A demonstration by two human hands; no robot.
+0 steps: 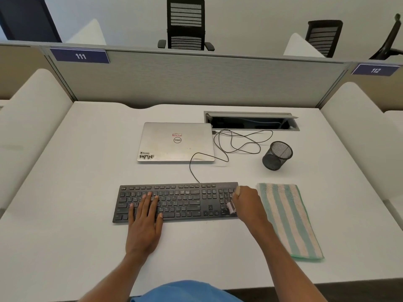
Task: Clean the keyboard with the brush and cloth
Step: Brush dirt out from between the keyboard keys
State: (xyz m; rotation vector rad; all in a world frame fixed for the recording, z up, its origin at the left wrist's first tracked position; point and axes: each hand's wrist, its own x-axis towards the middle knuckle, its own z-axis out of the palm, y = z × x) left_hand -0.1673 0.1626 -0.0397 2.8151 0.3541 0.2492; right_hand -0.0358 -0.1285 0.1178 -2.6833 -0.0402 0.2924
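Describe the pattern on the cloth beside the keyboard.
The cloth has lengthwise stripes, pale green alternating with cream, and a green edge. The head view shows it.

One keyboard (185, 199), one cloth (287, 221), one laptop (176, 142)

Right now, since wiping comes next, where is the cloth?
Head view, right side: the cloth lies flat on the desk, just right of the keyboard and the right hand.

At your twelve o'clock lies a closed silver laptop (175, 142); at one o'clock a black mesh cup (277, 156) stands, an open cable hatch (250, 114) beyond. Sign 111 (80, 56) hangs at eleven.
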